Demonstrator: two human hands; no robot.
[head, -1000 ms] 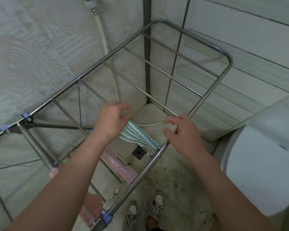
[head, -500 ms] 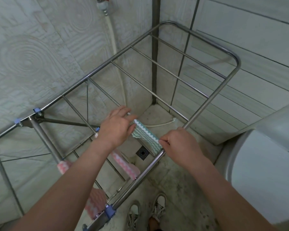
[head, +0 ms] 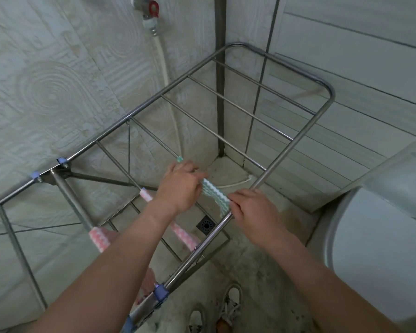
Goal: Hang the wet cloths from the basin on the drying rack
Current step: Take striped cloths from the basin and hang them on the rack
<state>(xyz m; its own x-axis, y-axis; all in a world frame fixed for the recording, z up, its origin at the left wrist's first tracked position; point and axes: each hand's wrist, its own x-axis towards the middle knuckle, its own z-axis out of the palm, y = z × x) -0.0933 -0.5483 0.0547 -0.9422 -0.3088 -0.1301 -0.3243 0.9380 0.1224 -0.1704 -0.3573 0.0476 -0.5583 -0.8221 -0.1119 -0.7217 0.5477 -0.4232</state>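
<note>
A green-and-white zigzag cloth (head: 214,194) lies draped over a thin bar of the steel drying rack (head: 298,138). My left hand (head: 180,186) grips its far end and my right hand (head: 252,207) pinches its near end by the rack's side rail. A pink-and-white cloth (head: 180,233) hangs over the bar just behind, partly hidden by my left forearm. Another pink cloth (head: 100,237) hangs on a bar further left. The basin is out of view.
The rack stands in a tiled corner, with a white hose (head: 163,75) running down from a wall tap (head: 148,8). A floor drain (head: 205,224) lies below the rack. A large white appliance (head: 382,231) stands at the right. My shoes (head: 231,301) are at the bottom.
My right hand came down from hovering above the rail and took hold of the green cloth's near end. Both hands have stretched the cloth flatter along the bar.
</note>
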